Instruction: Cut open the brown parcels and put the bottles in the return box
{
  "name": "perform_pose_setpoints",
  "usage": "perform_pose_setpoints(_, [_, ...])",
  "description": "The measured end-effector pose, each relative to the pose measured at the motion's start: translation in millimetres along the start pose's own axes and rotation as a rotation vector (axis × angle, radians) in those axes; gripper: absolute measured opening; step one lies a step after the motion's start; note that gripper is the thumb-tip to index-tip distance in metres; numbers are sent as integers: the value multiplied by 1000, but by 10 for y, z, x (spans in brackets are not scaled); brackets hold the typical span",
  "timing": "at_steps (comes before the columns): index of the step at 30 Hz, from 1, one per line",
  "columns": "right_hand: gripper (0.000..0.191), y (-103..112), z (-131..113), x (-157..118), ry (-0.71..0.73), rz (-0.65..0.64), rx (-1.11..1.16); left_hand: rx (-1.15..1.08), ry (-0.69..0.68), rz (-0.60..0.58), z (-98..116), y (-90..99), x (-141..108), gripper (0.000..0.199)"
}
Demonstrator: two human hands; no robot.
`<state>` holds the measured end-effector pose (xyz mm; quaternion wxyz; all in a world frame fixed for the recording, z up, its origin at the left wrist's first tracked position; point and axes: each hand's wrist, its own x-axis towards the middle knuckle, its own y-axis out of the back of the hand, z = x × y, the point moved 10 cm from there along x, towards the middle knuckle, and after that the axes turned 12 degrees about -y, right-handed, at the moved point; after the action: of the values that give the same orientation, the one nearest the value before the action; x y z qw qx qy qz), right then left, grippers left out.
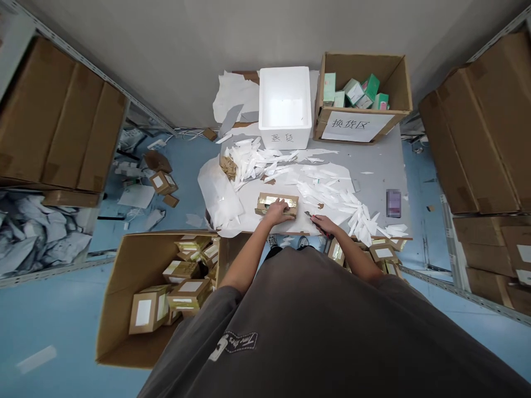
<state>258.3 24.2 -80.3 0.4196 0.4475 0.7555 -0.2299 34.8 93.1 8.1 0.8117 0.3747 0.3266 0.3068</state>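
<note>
A small cardboard box with shiny tape on its top lies near the front edge of the table. My left hand grips it from above, fingers bent over the top. To its right, apart from the box, my right hand is closed around a utility knife, blade pointing toward the box. White paper strips are strewn around and behind both hands. Most of the knife's handle is hidden in my fingers.
Behind stand a white foam box and a carton holding several green-and-white boxes. A large carton with several small parcels is at my left; more parcels sit below the table's right front. A purple item lies on the right.
</note>
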Motion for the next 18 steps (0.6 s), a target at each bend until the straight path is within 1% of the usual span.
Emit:
perform_pose_setpoints(3, [59,36,-88,-43,70,53,52,-49,-59,43,-14,70,4,37])
perform_pose_setpoints(5, [60,17,-160,-46,98,85,82,-51,-69,65,-27,97,43,32])
perform_pose_setpoints(8, [62,16,-238,-43,132,155,112,-31,-71,86,-23,110,132,31])
perform_pose_setpoints(11, [62,45,-272,-34,158,220,136,15,-56,80,-32,108,190,34])
perform_pose_setpoints(15, [64,45,-284,6,155,270,144,52,1,31,-170,99,144,45])
perform_pose_setpoints(18, [65,0,-297,39,142,281,152,18,-36,-28,-243,56,70,52])
